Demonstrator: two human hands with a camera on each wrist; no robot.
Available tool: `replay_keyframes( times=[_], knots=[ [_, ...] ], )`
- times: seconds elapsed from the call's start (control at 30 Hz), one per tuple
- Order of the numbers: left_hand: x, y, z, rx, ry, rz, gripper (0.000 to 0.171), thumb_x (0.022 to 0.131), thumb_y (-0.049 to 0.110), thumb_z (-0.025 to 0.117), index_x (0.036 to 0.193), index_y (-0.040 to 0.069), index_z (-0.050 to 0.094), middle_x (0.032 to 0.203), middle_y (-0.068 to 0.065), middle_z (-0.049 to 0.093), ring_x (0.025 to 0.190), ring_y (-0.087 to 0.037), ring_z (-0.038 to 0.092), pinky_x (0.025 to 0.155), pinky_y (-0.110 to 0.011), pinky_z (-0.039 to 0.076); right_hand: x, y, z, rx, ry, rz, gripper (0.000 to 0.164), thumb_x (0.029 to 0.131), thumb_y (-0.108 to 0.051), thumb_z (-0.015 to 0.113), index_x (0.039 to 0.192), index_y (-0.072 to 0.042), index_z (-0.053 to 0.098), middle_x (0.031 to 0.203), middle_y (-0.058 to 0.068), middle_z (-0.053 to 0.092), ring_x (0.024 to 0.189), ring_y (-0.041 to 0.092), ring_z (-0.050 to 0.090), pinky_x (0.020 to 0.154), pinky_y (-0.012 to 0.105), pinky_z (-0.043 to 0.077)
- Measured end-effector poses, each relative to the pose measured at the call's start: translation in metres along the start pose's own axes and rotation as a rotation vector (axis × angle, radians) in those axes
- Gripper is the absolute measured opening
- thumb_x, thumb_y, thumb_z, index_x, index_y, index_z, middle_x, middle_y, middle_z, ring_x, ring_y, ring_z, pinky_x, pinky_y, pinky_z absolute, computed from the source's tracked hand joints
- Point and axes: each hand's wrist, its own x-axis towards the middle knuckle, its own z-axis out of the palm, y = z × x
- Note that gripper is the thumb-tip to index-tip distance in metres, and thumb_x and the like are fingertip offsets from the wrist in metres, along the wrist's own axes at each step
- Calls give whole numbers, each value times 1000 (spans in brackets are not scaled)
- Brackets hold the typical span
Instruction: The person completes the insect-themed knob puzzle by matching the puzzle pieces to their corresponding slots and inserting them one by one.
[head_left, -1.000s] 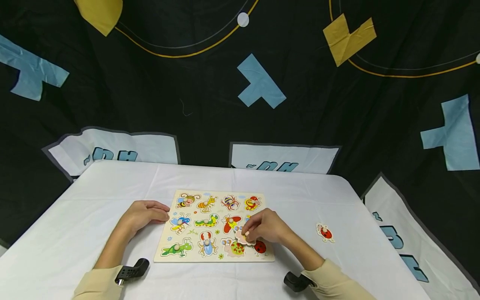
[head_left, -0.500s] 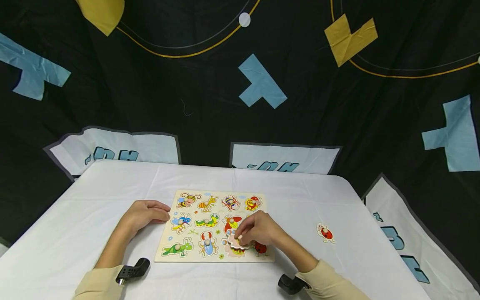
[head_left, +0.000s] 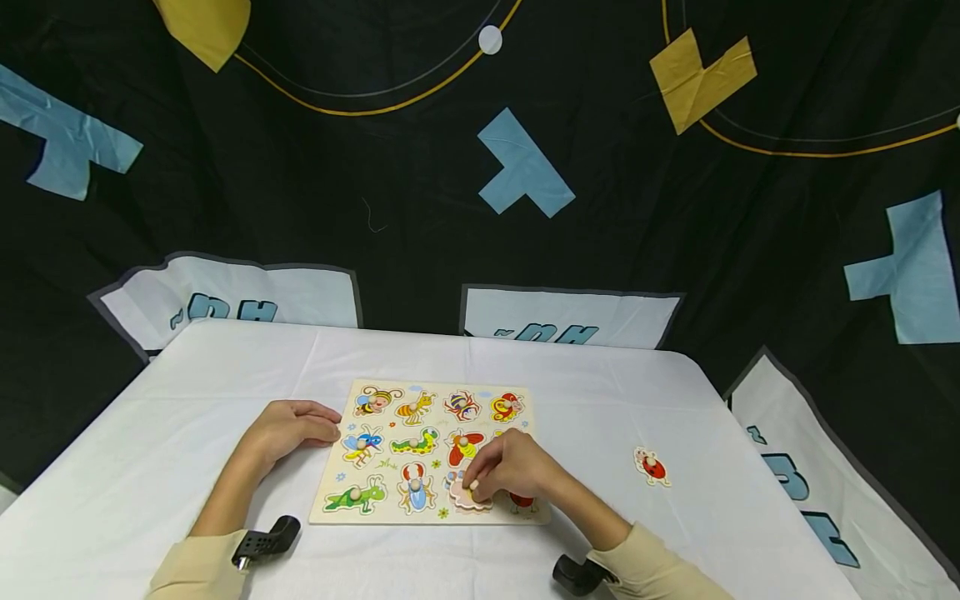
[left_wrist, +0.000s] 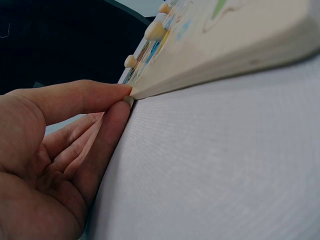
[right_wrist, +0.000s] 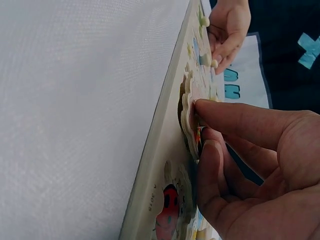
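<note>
A wooden peg puzzle board (head_left: 318, 512) with insect pictures lies flat on the white table. In the head view, my right hand (head_left: 517, 465) pinches a pink, scalloped snail puzzle piece (head_left: 462, 498) by its small knob, over the snail picture in the bottom row. The right wrist view shows this piece (right_wrist: 187, 112) close over the board face, a dark gap under its edge. My left hand (head_left: 292, 433) rests beside the board's left side, thumb and fingertip touching its edge in the left wrist view. A ladybug picture (head_left: 522, 503) is partly covered by my right hand.
A loose ladybug piece (head_left: 651, 467) lies on the white tablecloth (head_left: 600, 392) to the right of the board. Several knobbed insect pieces, such as the green grasshopper (head_left: 356, 497), sit in the board. A black curtain (head_left: 420, 208) hangs behind the table.
My right hand has carried the snail piece left and down, from between the snail and ladybug pictures to over the snail picture. The left hand and the board have stayed put.
</note>
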Motion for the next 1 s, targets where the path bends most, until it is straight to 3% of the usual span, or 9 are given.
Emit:
replay_keyframes(
  times=[0.5,1.0],
  knots=[
    [0,0,0,4,4,1,37,81,17,80,113,0,73,96,-8,79,80,-12,71,74,-27,48,-2,-1,4,-25,-9,11,18,68,-2,87,77,-16,81,66,-5,69,66,6,56,60,22,42],
    [-1,1,0,18,7,-13,38,81,19,80,114,2,73,97,-7,79,82,-11,71,77,-26,47,-3,0,4,10,-20,-5,18,67,1,86,77,-12,81,66,-2,69,65,7,56,59,22,42]
  ],
)
